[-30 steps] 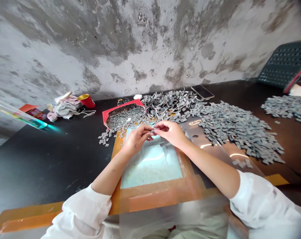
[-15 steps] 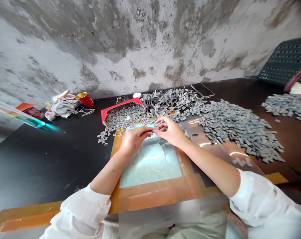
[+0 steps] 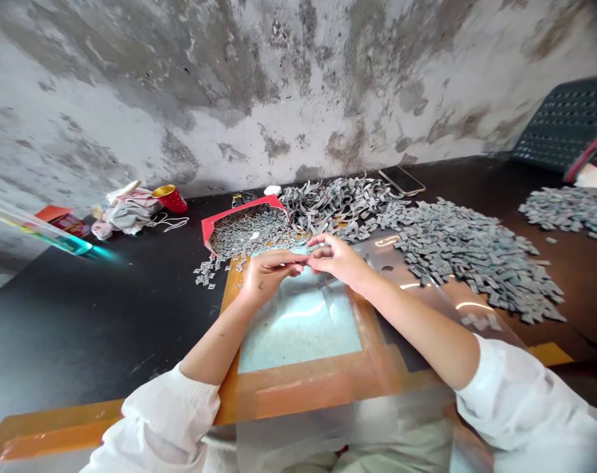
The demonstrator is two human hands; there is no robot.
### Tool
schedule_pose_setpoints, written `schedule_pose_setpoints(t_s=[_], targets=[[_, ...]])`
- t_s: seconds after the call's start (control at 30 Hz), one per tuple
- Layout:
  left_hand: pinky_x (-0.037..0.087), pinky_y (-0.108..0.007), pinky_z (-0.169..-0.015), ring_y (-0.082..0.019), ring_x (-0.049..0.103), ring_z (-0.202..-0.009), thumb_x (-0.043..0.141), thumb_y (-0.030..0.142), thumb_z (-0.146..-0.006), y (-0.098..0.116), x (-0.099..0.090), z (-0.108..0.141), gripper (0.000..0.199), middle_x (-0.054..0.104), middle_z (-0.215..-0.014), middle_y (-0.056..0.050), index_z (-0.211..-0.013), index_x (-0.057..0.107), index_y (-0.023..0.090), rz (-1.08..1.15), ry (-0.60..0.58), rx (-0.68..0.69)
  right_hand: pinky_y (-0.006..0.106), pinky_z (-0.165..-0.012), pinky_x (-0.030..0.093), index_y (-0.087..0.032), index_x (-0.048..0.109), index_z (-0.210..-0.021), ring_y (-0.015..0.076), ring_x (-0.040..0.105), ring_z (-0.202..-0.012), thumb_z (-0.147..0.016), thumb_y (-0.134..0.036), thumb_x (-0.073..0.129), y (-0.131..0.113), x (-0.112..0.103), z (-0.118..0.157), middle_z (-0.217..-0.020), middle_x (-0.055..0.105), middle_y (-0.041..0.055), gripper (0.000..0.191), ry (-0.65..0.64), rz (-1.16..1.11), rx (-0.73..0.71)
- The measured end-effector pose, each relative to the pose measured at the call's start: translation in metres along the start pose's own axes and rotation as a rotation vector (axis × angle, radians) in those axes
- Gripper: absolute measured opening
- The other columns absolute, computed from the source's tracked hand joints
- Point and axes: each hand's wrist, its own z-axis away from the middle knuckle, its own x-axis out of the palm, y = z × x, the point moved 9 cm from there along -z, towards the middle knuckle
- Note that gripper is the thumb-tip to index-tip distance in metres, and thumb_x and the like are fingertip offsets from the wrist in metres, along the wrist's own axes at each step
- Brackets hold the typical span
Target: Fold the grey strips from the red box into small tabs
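Note:
My left hand (image 3: 269, 274) and my right hand (image 3: 335, 261) meet fingertip to fingertip above a pale blue sheet (image 3: 301, 332) under clear plastic. Both are closed in a pinch; whatever lies between the fingertips is too small and hidden to name. Just beyond them a red box (image 3: 212, 228) lies on its side, with many small grey pieces (image 3: 249, 230) inside and spilling from its mouth. Behind my right hand is a heap of curled grey strips (image 3: 338, 200). Right of it spreads a big pile of short grey pieces (image 3: 471, 249).
A phone (image 3: 402, 179) lies by the stained wall. At the left are a red cup (image 3: 173, 200), a bundle of cloth (image 3: 129, 211) and a clear ruler-like strip (image 3: 42, 230). A dark perforated basket (image 3: 562, 128) tips over another grey pile (image 3: 569, 209) at the right.
My left fingers have straightened slightly and shifted a little right, closer against the right fingertips. The piles and box stay as they were.

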Motion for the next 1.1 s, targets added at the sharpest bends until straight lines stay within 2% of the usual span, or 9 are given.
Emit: schedule_pose_setpoints(t_s=[0.17,0.3,0.4,0.5,0.67,0.77,0.9,1.0,1.1], targets=[[0.051,-0.025,-0.065,-0.015,0.061,-0.078,0.075,0.027,-0.075,0.008,-0.002,-0.001,0.019,0.068,-0.087,-0.006,-0.093,0.076,0.027,-0.074,0.028,0.08,0.025,-0.063,0.048,-0.022,0.052,-0.098,0.0104,0.059,-0.061,-0.071,-0.02,0.067,0.0,0.001,-0.001,-0.07,0.062,-0.0042,0.032,-0.006,-0.022,-0.02],[0.052,-0.023,-0.061,-0.014,0.06,-0.077,0.074,0.031,-0.075,0.005,-0.002,-0.001,0.021,0.065,-0.093,-0.005,-0.095,0.076,0.027,-0.038,0.08,0.002,0.027,-0.066,0.051,-0.022,0.055,-0.095,0.0123,0.063,-0.069,-0.071,-0.024,0.07,-0.002,-0.002,-0.003,-0.076,0.066,-0.0019,0.029,0.055,-0.003,-0.085],[0.055,-0.025,-0.062,-0.011,0.06,-0.068,0.067,0.035,-0.081,-0.003,0.004,-0.001,0.021,0.064,-0.091,-0.005,-0.097,0.074,0.022,0.11,0.064,-0.114,0.027,-0.07,0.051,-0.021,0.062,-0.092,0.0137,0.065,-0.074,-0.075,-0.028,0.069,-0.018,-0.006,0.001,-0.083,0.069,0.0006,0.02,0.102,0.197,-0.253],[0.056,-0.024,-0.062,-0.01,0.06,-0.065,0.07,0.033,-0.079,-0.01,0.006,0.0,0.026,0.065,-0.08,-0.003,-0.1,0.068,0.018,0.246,0.093,-0.204,0.029,-0.078,0.05,-0.023,0.067,-0.097,0.0153,0.067,-0.081,-0.078,-0.029,0.069,-0.036,-0.005,0.011,-0.09,0.072,0.0018,0.02,0.155,0.469,-0.457],[0.055,-0.024,-0.059,-0.011,0.061,-0.065,0.074,0.029,-0.075,-0.012,0.009,-0.001,0.04,0.065,-0.078,0.0,-0.108,0.054,0.019,0.385,0.111,-0.238,0.032,-0.083,0.046,-0.024,0.072,-0.094,0.0179,0.065,-0.087,-0.082,-0.029,0.066,-0.049,0.004,0.022,-0.093,0.074,0.0022,0.013,0.198,0.823,-0.699],[0.053,-0.022,-0.058,-0.009,0.059,-0.059,0.075,0.029,-0.074,-0.012,0.004,-0.001,0.038,0.064,-0.075,0.002,-0.105,0.055,0.019,0.411,0.155,-0.217,0.033,-0.083,0.044,-0.024,0.073,-0.092,0.0185,0.064,-0.084,-0.083,-0.033,0.066,-0.051,0.004,0.022,-0.089,0.074,0.0017,0.014,0.218,0.89,-0.717],[0.052,-0.023,-0.062,-0.01,0.061,-0.062,0.075,0.034,-0.074,-0.02,-0.004,0.0,0.033,0.064,-0.075,0.0,-0.102,0.063,0.019,0.431,0.191,-0.244,0.03,-0.08,0.046,-0.024,0.074,-0.09,0.0168,0.065,-0.082,-0.078,-0.033,0.072,-0.056,-0.005,0.02,-0.089,0.074,0.0011,0.016,0.253,0.777,-0.651],[0.051,-0.023,-0.065,-0.011,0.061,-0.066,0.074,0.036,-0.075,-0.025,-0.003,0.001,0.026,0.065,-0.076,-0.002,-0.092,0.068,0.018,0.429,0.142,-0.252,0.028,-0.078,0.047,-0.024,0.074,-0.087,0.0153,0.065,-0.081,-0.075,-0.03,0.075,-0.056,-0.004,0.019,-0.087,0.074,0.0004,0.013,0.228,0.682,-0.618],[0.049,-0.023,-0.064,-0.01,0.059,-0.065,0.072,0.035,-0.077,-0.02,0.001,0.0,0.02,0.063,-0.08,-0.002,-0.086,0.067,0.017,0.406,0.072,-0.181,0.028,-0.08,0.046,-0.025,0.075,-0.083,0.0155,0.065,-0.082,-0.073,-0.031,0.076,-0.054,0.001,0.017,-0.085,0.074,-0.0002,0.012,0.191,0.68,-0.619]])
